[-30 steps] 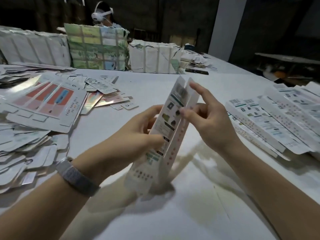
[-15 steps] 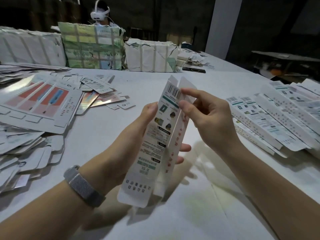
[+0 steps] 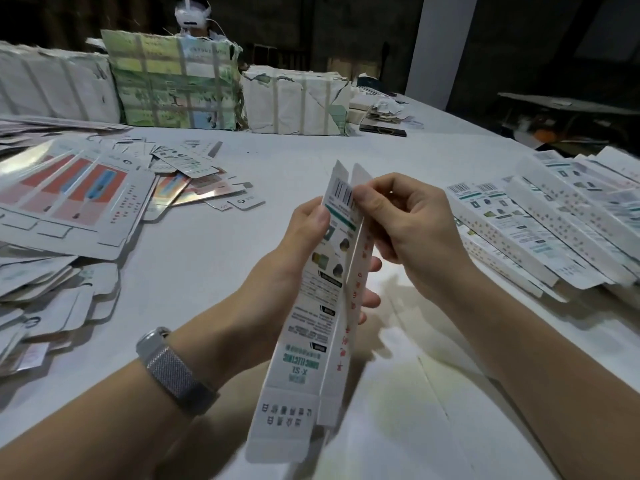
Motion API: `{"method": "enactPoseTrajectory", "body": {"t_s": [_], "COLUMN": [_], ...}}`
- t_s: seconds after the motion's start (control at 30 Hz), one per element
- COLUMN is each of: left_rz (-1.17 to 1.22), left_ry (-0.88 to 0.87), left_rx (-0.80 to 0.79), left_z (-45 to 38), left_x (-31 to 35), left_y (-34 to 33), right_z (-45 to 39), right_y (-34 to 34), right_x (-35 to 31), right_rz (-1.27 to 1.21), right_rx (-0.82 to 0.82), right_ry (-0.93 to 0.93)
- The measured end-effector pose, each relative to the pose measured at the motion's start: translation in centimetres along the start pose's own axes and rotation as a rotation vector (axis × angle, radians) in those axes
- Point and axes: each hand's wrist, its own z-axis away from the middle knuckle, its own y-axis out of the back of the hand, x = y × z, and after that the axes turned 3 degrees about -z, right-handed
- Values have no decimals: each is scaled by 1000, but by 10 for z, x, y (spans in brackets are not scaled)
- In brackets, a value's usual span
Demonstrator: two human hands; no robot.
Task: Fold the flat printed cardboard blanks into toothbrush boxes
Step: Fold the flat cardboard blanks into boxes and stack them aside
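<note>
A long white printed toothbrush box blank (image 3: 311,334) stands nearly upright in front of me, partly folded, with a barcode at its top and flaps at both ends. My left hand (image 3: 294,258) grips it from the left, thumb on the printed face and fingers behind. My right hand (image 3: 405,226) pinches the top edge near the barcode, beside the narrow side panel with red characters. To the right lies a stack of folded boxes (image 3: 540,230). A pile of flat blanks (image 3: 65,202) with red and blue print covers the left of the table.
The white table (image 3: 214,258) carries loose blanks and scraps (image 3: 194,171) in the middle left. Wrapped bundles (image 3: 173,88) stand along the far edge, with a person in a headset (image 3: 192,15) behind them. A white pillar (image 3: 440,46) rises at the back right.
The box has come closer and lower toward me. My right hand's fingers have curled from straight to a pinch at the top edge, and my left hand has slid up the box's left side.
</note>
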Motion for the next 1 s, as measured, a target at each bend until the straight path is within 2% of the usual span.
{"method": "enactPoseTrajectory", "body": {"t_s": [0.1, 0.2, 0.27, 0.37, 0.63, 0.83, 1.0], "left_rz": [3, 45, 104, 403, 571, 583, 598], "left_ry": [-39, -71, 0, 229, 194, 101, 116], "left_rx": [84, -63, -111, -74, -247, -182, -178], "left_z": [-11, 9, 17, 21, 23, 21, 20], "left_x": [6, 5, -6, -4, -18, -19, -22], "left_y": [-5, -7, -7, -7, 13, 14, 14], "right_z": [-2, -3, -5, -6, 1, 2, 4], "right_y": [3, 9, 12, 14, 0, -5, -7], "right_x": [-3, -8, -12, -12, -1, -3, -3], "right_rz": [18, 28, -4, -64, -180, -191, -83], "right_rx": [-41, -73, -80, -61, -76, -59, -35], "right_ry": [-19, -19, -32, -47, 7, -51, -1]}}
